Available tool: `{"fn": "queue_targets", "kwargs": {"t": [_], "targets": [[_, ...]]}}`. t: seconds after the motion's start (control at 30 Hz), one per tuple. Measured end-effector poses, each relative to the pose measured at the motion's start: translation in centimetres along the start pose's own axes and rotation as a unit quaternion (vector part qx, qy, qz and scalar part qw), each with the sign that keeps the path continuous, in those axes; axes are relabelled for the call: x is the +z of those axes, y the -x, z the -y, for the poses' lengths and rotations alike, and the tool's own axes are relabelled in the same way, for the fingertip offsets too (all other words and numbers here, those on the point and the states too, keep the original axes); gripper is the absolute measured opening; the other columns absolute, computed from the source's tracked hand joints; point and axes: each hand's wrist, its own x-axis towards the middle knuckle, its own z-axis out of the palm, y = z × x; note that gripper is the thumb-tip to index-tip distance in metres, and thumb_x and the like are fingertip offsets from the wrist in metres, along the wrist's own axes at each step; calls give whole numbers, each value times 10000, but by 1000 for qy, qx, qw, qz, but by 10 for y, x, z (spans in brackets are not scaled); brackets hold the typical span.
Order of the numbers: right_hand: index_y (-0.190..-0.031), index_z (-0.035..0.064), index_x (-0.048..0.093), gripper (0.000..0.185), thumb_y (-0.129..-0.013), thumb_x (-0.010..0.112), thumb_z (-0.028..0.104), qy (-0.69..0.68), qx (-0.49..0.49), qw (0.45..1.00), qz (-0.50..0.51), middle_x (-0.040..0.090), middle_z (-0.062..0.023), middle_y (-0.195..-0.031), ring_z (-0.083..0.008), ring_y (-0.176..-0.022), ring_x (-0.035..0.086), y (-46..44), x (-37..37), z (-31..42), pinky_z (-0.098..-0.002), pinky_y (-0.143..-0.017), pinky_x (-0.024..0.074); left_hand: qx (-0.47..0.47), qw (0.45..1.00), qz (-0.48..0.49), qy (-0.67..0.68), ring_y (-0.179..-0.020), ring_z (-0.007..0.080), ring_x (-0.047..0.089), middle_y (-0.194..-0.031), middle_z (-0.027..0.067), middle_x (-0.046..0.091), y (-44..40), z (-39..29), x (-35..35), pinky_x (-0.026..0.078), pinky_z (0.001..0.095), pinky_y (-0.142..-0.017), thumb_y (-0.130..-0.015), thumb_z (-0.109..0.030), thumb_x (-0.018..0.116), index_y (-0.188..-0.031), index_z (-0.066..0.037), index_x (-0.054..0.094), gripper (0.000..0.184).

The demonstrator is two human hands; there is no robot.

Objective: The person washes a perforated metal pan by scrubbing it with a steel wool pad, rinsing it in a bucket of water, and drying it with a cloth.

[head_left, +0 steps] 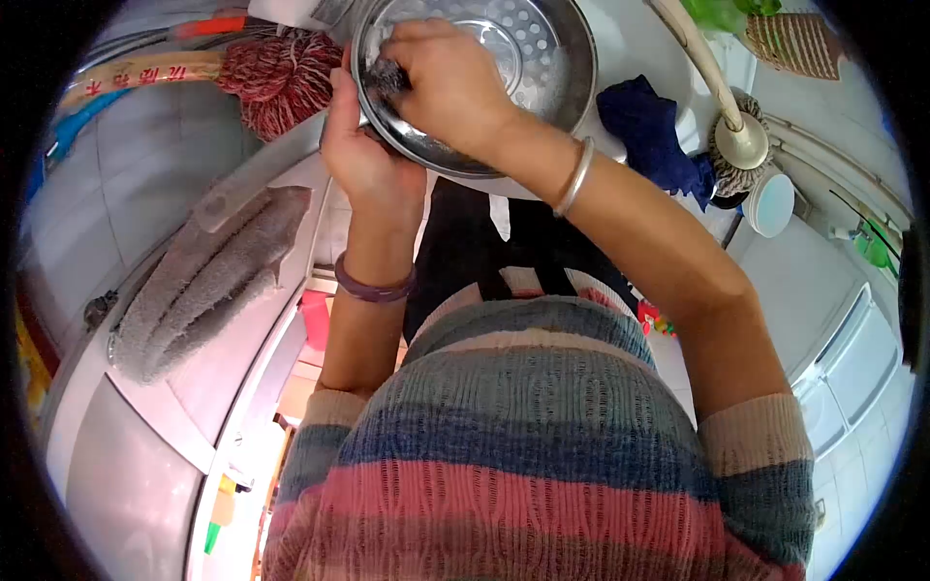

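Observation:
A shiny metal steamer pot (572, 73) with a perforated bottom is tilted at the top of the view, over a white basin (625, 39). My left hand (363, 145) grips its near left rim, thumb up along the outer side; the other fingers are partly hidden behind the pot. Inside the pot, my right hand (450, 82) is closed around a dark steel wool scrubber (389, 77), pressed to the inner left wall. A silver bangle (575, 177) circles my right wrist, and a purple bangle (373, 281) my left.
To the left, a red-and-white mop head (279, 82) lies near a wooden handle (145, 76). A grey towel (213, 281) hangs below it. Right of the pot are a dark blue cloth (644, 131), a string mop (744, 150) and a white bucket (772, 205).

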Motion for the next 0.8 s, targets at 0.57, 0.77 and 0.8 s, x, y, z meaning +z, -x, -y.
{"fn": "queue_targets", "kwargs": {"t": [0.57,0.77,0.8], "targets": [[-810,49,661,228,-582,669,48,-47,-23,995,90,604,-73,-859,-299,-871,582,10,-9,4,-380,-751,489,12,1000,10,22,-1043,218,565,-1122,112,600,-10,-2,-8,425,371,-933,-985,-335,352,-1180,-16,531,415],[-802,39,661,233,-569,663,33,-21,4,998,66,605,-75,-865,-300,-899,575,-10,-2,6,-385,-785,479,18,999,-31,6,-1107,283,537,-1181,161,571,-7,-9,0,410,422,-965,-977,-344,322,-1186,7,522,455],[-801,40,663,231,-570,662,33,-14,5,996,86,605,-75,-865,-299,-902,575,-2,-6,7,-386,-788,477,22,1000,-8,1,-1093,263,544,-1168,145,576,-7,-10,-3,412,404,-961,-980,-341,327,-1188,0,522,444]]}}
